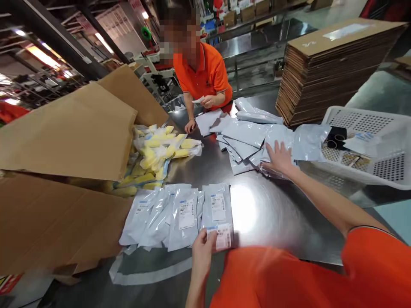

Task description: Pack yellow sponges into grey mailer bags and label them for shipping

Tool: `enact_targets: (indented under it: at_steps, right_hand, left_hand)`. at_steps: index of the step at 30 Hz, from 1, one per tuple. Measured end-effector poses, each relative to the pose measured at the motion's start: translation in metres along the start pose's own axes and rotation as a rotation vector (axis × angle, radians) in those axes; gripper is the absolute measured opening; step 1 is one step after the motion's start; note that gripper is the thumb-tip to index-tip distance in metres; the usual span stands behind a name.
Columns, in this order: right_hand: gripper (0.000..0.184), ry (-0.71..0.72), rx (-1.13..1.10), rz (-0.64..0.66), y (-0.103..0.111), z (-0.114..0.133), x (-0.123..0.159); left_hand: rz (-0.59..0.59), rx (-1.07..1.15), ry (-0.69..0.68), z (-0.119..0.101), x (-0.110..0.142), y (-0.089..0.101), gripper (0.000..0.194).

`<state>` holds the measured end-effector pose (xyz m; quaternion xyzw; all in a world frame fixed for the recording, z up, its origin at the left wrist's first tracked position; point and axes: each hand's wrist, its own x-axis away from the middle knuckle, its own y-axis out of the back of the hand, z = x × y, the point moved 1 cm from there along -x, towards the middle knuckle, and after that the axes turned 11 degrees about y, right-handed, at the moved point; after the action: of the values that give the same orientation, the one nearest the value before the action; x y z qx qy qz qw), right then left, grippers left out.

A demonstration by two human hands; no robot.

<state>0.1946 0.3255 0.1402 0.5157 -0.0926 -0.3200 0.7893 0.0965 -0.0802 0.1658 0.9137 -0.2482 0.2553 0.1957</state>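
My left hand (203, 248) pinches a white barcode label (224, 237) between thumb and fingers, over the lower end of a grey plastic mailing bag (208, 209). That bag lies at the right end of a row of labelled bags (173, 233) along the near table edge. Farther right, my right hand (278, 159) rests with fingers spread on a loose heap of grey mailing bags (247, 132). Whether it grips one of them is not shown; the fingers look stretched out.
Yellow items in clear bags (160, 149) spill from an open cardboard box (70, 132) at left. A white plastic basket (362, 171) and stacked flat cartons (334, 72) stand at right. Across the metal table (205, 169), a person in orange (208, 70) holds a small paper.
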Motion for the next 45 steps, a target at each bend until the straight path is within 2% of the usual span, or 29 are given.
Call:
enact_targets:
  at_steps: [2, 3, 4, 6, 9, 11, 13, 15, 17, 19, 23, 25, 27, 29, 30, 31, 33, 35, 37, 40, 42, 45]
  right_hand:
    - [0.075, -0.007, 0.214, 0.016, -0.003, -0.026, 0.003]
    - [0.067, 0.023, 0.248, 0.023, -0.006, -0.031, 0.007]
    - [0.061, 0.056, 0.243, 0.011, -0.009, -0.031, 0.013]
    - [0.056, 0.117, 0.156, -0.055, -0.015, -0.013, 0.026]
    - [0.058, 0.302, -0.071, -0.114, -0.029, 0.051, 0.047]
    - [0.062, 0.432, -0.216, -0.033, -0.049, 0.108, 0.060]
    - [0.063, 0.485, -0.315, 0.160, -0.080, 0.164, 0.070]
    - [0.064, 0.524, -0.365, 0.414, -0.113, 0.211, 0.077]
    - [0.068, 0.585, -0.381, 0.610, -0.138, 0.243, 0.083]
    - [0.072, 0.664, -0.420, 0.711, -0.149, 0.261, 0.092]
    - [0.053, 0.762, -0.700, 0.884, -0.140, 0.263, 0.106]
    - [0.044, 0.726, -0.788, 0.875, -0.135, 0.252, 0.103]
    - [0.039, 0.583, -0.742, 0.644, -0.137, 0.234, 0.088]
    - [0.037, 0.362, -0.606, 0.379, -0.145, 0.209, 0.068]
    - [0.035, 0.272, -0.545, 0.322, -0.149, 0.197, 0.058]
    - [0.032, 0.212, -0.502, 0.318, -0.153, 0.186, 0.050]
    - [0.028, 0.174, -0.463, 0.397, -0.157, 0.174, 0.040]
    - [0.028, 0.192, -0.477, 0.438, -0.150, 0.178, 0.042]
    - [0.032, 0.261, -0.540, 0.495, -0.132, 0.196, 0.054]
    - [0.035, 0.512, -0.668, 0.812, -0.095, 0.234, 0.083]
    - [0.035, 0.639, -0.651, 0.986, -0.075, 0.252, 0.100]
    - [0.038, 0.667, -0.567, 0.981, -0.063, 0.259, 0.110]
  left_hand:
    - [0.027, 0.058, 0.068, 0.015, 0.007, 0.005, 0.039]
    - [0.030, 0.074, 0.090, 0.022, 0.011, 0.006, 0.039]
    - [0.028, 0.081, 0.101, 0.027, 0.015, 0.006, 0.038]
    - [0.011, 0.080, 0.095, 0.036, 0.022, 0.005, 0.034]
    - [0.043, 0.063, 0.065, 0.047, 0.031, 0.003, 0.027]
    - [0.116, 0.080, 0.060, 0.054, 0.036, 0.001, 0.025]
    - [0.182, 0.096, 0.051, 0.061, 0.040, 0.000, 0.027]
    - [0.196, 0.094, 0.039, 0.067, 0.043, 0.002, 0.028]
    - [0.148, 0.095, 0.039, 0.071, 0.045, 0.008, 0.028]
    - [0.050, 0.121, 0.038, 0.073, 0.047, 0.016, 0.026]
    - [-0.156, 0.152, -0.010, 0.076, 0.046, 0.030, 0.022]
    - [-0.194, 0.163, -0.026, 0.077, 0.042, 0.033, 0.021]
    - [-0.193, 0.176, -0.022, 0.078, 0.038, 0.034, 0.020]
    - [-0.179, 0.182, -0.002, 0.077, 0.033, 0.032, 0.019]
    - [-0.169, 0.188, 0.011, 0.077, 0.030, 0.031, 0.019]
    - [-0.159, 0.198, 0.022, 0.076, 0.028, 0.031, 0.019]
    - [-0.146, 0.220, 0.037, 0.073, 0.022, 0.031, 0.021]
    - [-0.151, 0.230, 0.038, 0.070, 0.018, 0.033, 0.022]
    - [-0.165, 0.218, 0.022, 0.068, 0.015, 0.033, 0.020]
    - [-0.202, 0.135, -0.019, 0.064, 0.014, 0.030, 0.019]
    - [-0.216, 0.082, -0.030, 0.061, 0.016, 0.027, 0.020]
    - [-0.193, 0.106, -0.018, 0.059, 0.021, 0.026, 0.021]
